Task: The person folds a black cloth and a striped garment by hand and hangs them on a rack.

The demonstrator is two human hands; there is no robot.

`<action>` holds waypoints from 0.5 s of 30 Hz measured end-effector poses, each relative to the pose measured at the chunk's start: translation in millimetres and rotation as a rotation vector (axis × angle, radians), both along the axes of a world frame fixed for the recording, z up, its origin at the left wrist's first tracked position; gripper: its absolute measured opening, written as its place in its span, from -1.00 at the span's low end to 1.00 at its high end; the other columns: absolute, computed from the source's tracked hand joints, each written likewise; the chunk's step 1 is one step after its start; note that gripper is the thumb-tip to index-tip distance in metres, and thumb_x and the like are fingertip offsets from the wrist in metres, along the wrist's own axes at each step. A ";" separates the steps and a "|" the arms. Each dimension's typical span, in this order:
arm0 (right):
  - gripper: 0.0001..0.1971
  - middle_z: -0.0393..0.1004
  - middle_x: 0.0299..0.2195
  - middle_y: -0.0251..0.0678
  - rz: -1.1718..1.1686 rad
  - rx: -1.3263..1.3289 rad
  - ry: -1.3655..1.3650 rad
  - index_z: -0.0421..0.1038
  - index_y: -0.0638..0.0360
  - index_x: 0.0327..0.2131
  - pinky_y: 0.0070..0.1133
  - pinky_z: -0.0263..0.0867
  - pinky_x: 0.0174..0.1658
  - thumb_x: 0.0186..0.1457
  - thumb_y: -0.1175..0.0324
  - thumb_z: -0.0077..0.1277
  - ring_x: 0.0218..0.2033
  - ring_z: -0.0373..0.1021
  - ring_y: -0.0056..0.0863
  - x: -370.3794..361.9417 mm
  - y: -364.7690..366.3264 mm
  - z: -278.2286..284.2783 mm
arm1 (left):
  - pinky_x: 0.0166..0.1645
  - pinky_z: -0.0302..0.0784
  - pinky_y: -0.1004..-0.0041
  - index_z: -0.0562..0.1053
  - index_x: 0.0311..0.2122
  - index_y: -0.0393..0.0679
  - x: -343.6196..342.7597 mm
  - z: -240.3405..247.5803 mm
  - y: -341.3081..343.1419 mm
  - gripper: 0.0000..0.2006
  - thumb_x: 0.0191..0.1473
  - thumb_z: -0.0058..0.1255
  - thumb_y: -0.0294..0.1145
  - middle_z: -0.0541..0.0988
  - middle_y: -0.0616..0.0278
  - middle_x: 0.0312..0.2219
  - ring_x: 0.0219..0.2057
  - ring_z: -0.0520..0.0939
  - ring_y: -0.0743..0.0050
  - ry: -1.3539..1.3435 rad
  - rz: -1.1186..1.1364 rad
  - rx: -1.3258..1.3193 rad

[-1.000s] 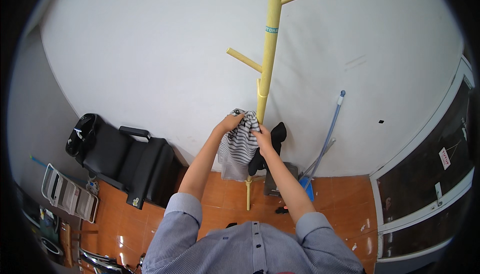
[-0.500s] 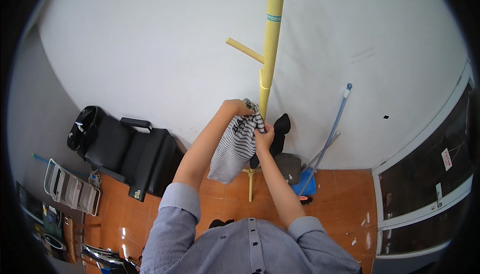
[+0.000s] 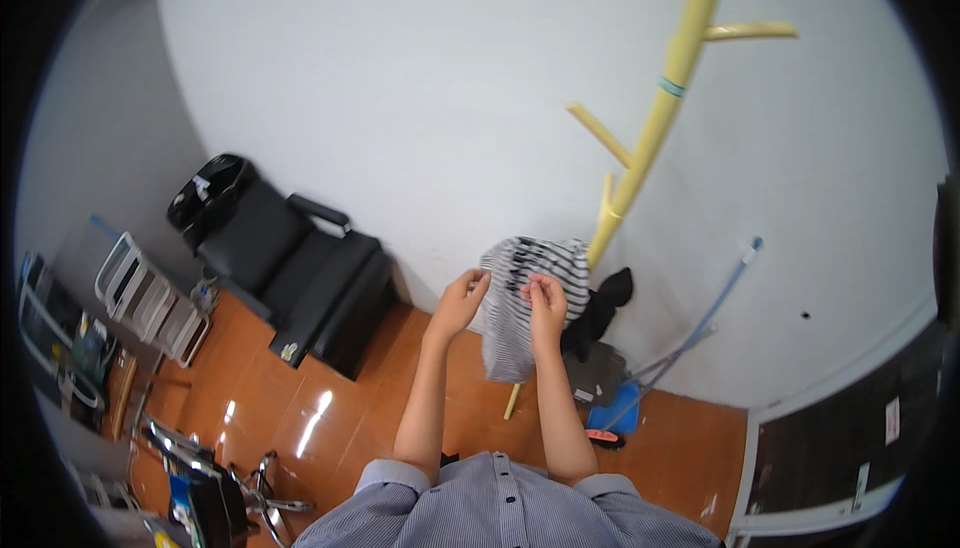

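Note:
A black-and-white striped cloth item (image 3: pixel 506 340), a garment or bag with dark lettering, hangs against the lower part of a yellow coat stand (image 3: pixel 655 133). In front of its left edge is my left hand (image 3: pixel 460 305), fingers loosely bent and apart, with nothing seen in it. My right hand (image 3: pixel 545 310) is raised before the middle of the cloth, its fingers curled loosely and apart from the fabric as far as I can see. The cloth's hanging point is hidden behind its folds. A black item (image 3: pixel 600 310) hangs on the stand just right of the cloth.
A black reclining wash chair (image 3: pixel 290 263) stands left by the wall, beside a folded white step ladder (image 3: pixel 150 298). A wheeled chair (image 3: pixel 265 498) is at lower left. Right of the stand are a blue dustpan (image 3: pixel 613 410), a leaning blue pole (image 3: pixel 700 313) and a dark glass door (image 3: pixel 835 428).
Both hands have come off the striped cloth and drawn back toward me; it now hangs from the stand. The view has turned left and tilted, so the stand appears farther right.

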State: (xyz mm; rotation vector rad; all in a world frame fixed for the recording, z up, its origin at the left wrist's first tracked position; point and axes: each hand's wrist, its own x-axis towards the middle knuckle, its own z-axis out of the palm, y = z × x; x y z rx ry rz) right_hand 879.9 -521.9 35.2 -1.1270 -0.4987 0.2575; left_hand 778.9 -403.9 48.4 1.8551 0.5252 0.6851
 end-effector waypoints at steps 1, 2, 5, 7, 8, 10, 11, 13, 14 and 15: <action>-0.88 0.37 -0.46 -0.37 0.052 -0.026 0.008 0.35 0.28 -0.27 -0.69 0.25 -0.32 0.14 0.52 -0.17 -0.42 0.30 -0.66 -11.4 9.5 0.0 | -0.15 0.42 0.44 0.44 -0.19 -0.31 -16.9 -23.2 8.6 -0.66 0.16 -0.17 -0.20 0.56 0.12 -0.30 -0.20 0.54 0.34 -0.028 -0.006 -0.107; -0.88 0.37 -0.46 -0.37 0.113 -0.056 0.017 0.35 0.28 -0.27 -0.69 0.25 -0.32 0.14 0.51 -0.18 -0.42 0.30 -0.66 -22.8 20.4 -2.6 | -0.15 0.41 0.46 0.44 -0.19 -0.32 -35.6 -39.1 16.0 -0.67 0.17 -0.18 -0.22 0.55 0.14 -0.31 -0.20 0.54 0.40 -0.059 -0.003 -0.216; -0.86 0.40 -0.48 -0.40 0.315 -0.114 0.050 0.38 0.25 -0.26 -0.72 0.22 -0.36 0.15 0.46 -0.17 -0.46 0.29 -0.69 -56.1 58.5 -17.8 | -0.14 0.41 0.51 0.42 -0.19 -0.33 -96.6 -40.2 22.7 -0.67 0.20 -0.22 -0.25 0.54 0.16 -0.30 -0.22 0.53 0.48 -0.114 0.153 -0.427; -0.84 0.44 -0.49 -0.44 0.444 -0.192 0.055 0.42 0.19 -0.26 -0.75 0.17 -0.38 0.15 0.41 -0.15 -0.47 0.31 -0.72 -91.7 81.1 -15.7 | -0.13 0.41 0.49 0.41 -0.19 -0.33 -141.1 -56.2 39.9 -0.69 0.21 -0.26 -0.27 0.53 0.13 -0.29 -0.25 0.53 0.47 -0.201 0.275 -0.438; -0.83 0.45 -0.49 -0.44 0.484 -0.206 0.053 0.44 0.20 -0.27 -0.74 0.19 -0.39 0.16 0.39 -0.16 -0.49 0.31 -0.71 -108.8 91.7 -15.3 | -0.12 0.41 0.49 0.41 -0.19 -0.32 -162.6 -53.4 45.4 -0.69 0.21 -0.26 -0.27 0.53 0.13 -0.29 -0.26 0.53 0.47 -0.210 0.345 -0.466; -0.82 0.45 -0.49 -0.43 0.576 -0.245 0.059 0.44 0.20 -0.27 -0.74 0.19 -0.39 0.17 0.39 -0.16 -0.49 0.31 -0.72 -144.1 115.3 -16.8 | -0.17 0.38 0.53 0.41 -0.18 -0.27 -208.9 -44.9 56.2 -0.70 0.20 -0.26 -0.26 0.54 0.18 -0.28 -0.29 0.52 0.51 -0.246 0.465 -0.502; -0.82 0.45 -0.49 -0.43 0.619 -0.263 0.060 0.44 0.20 -0.26 -0.74 0.19 -0.39 0.17 0.38 -0.16 -0.48 0.31 -0.72 -162.2 126.1 -17.4 | -0.18 0.36 0.53 0.41 -0.17 -0.22 -232.6 -42.2 61.3 -0.71 0.20 -0.26 -0.23 0.55 0.20 -0.27 -0.29 0.52 0.52 -0.225 0.523 -0.498; -0.81 0.45 -0.48 -0.42 0.703 -0.272 0.052 0.44 0.18 -0.27 -0.74 0.19 -0.39 0.17 0.37 -0.16 -0.48 0.31 -0.72 -199.9 149.7 -20.4 | -0.21 0.32 0.53 0.42 -0.16 -0.12 -281.6 -35.2 71.1 -0.71 0.19 -0.27 -0.18 0.55 0.25 -0.25 -0.29 0.53 0.54 -0.179 0.638 -0.488; -0.81 0.45 -0.48 -0.42 0.736 -0.278 0.052 0.44 0.18 -0.27 -0.75 0.19 -0.39 0.17 0.36 -0.17 -0.48 0.31 -0.72 -220.0 161.3 -21.7 | -0.21 0.32 0.54 0.42 -0.17 -0.13 -305.8 -33.2 74.9 -0.71 0.19 -0.29 -0.19 0.55 0.25 -0.25 -0.31 0.53 0.55 -0.172 0.690 -0.475; -0.81 0.45 -0.48 -0.42 0.766 -0.279 0.051 0.45 0.17 -0.27 -0.75 0.19 -0.39 0.18 0.36 -0.17 -0.48 0.31 -0.71 -240.9 172.7 -21.0 | -0.22 0.32 0.55 0.41 -0.18 -0.13 -331.4 -34.0 79.9 -0.71 0.20 -0.29 -0.19 0.55 0.25 -0.25 -0.31 0.53 0.56 -0.188 0.722 -0.472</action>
